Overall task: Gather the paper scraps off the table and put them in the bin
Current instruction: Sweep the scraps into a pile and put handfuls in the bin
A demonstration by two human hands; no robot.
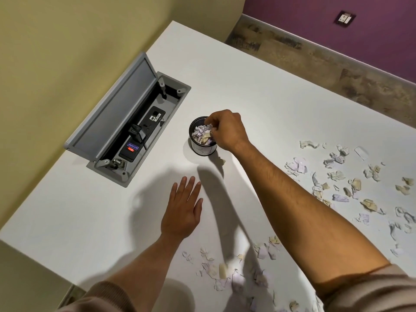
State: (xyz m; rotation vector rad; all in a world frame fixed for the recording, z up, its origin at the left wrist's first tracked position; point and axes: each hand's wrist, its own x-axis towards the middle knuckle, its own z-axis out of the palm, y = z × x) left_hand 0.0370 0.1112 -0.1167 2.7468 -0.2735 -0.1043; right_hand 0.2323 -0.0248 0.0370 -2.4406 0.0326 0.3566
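Your right hand pinches scraps over the brimming bin at frame centre, left hand flat on the worktop; release carelessly and pieces spill over the rim.

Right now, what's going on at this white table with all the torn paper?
A person is clearing paper scraps into a small round black mesh bin, which already looks nearly full. Their right hand is over the bin's rim, fingers curled at the paper on top, either dropping or pressing it in; the grip itself is partly hidden. Their left hand rests flat and open on the white table. Many crumpled white and tan scraps still lie scattered to the right and near the person. An open grey power-socket hatch sits beside the bin.
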